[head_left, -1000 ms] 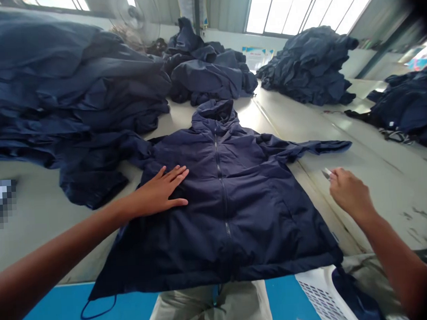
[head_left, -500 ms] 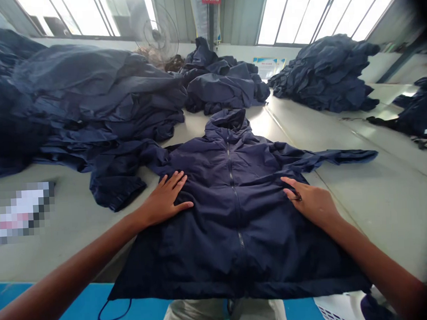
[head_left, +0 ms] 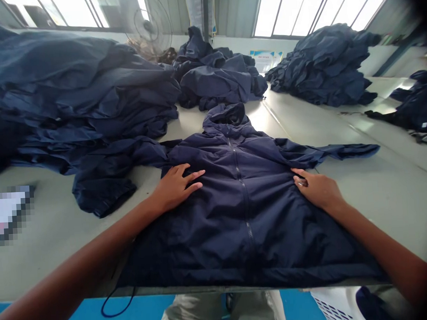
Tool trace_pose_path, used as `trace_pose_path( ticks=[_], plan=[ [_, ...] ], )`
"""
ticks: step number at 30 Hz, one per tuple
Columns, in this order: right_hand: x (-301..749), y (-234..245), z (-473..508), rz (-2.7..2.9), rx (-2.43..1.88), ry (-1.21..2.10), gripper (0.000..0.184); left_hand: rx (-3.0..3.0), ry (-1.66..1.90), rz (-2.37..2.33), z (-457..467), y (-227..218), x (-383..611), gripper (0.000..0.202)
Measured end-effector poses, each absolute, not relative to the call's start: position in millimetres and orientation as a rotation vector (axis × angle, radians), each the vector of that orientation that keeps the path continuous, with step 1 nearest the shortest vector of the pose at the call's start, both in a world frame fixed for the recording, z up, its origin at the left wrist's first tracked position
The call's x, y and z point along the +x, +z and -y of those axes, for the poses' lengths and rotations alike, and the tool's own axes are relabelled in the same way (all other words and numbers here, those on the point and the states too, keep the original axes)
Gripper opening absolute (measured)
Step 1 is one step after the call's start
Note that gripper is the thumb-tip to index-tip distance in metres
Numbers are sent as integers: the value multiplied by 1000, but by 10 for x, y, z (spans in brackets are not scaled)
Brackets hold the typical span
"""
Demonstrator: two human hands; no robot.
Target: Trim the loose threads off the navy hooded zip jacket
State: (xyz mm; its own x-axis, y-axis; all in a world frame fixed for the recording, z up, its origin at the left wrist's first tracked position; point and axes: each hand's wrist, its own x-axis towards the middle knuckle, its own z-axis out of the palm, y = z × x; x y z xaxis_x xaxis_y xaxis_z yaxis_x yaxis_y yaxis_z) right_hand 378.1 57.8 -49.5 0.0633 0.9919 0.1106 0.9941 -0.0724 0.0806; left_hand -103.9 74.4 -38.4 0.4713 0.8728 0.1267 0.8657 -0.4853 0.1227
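Long pale-grey work table (head_left: 55,261) under bright factory windows (head_left: 299,10); dark navy nylon hooded jacket (head_left: 245,234) flat on it, hood at 12 o'clock, long axis running straight ahead, both hands about equally near. Left hand (head_left: 174,185) spread on chest, 10 o'clock; right hand (head_left: 317,188) at 2 o'clock, pinching small steel thread snips (head_left: 301,183).

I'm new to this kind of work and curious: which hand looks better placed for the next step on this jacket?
Probably the right hand. It holds a small metal tool, perhaps thread snips, right at the navy hooded jacket. The left hand lies spread flat on the jacket, apparently holding nothing, so it seems better suited to steadying the fabric.
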Motion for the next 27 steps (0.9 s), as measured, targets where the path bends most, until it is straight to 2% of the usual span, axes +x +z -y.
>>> trace_pose_path(
  ticks=[11,15,19,21,27],
  plan=[
    [4002,-454,-459,2178,-2376,-190,51,2734,336,-1250,-470,-484,-929,51],
    [4148,-470,-382,2191,-2396,-202,55,2543,563,-1203,-392,-411,-925,38],
    [4220,-535,-326,2089,-2390,-278,59,2183,896,-1288,-379,-279,-957,17],
    [4224,-568,-309,2049,-2377,-306,59,2090,940,-1350,-387,-235,-964,13],
    [4207,-408,-347,2128,-2491,-281,55,2283,787,-1383,-512,-210,-913,29]
  ],
)
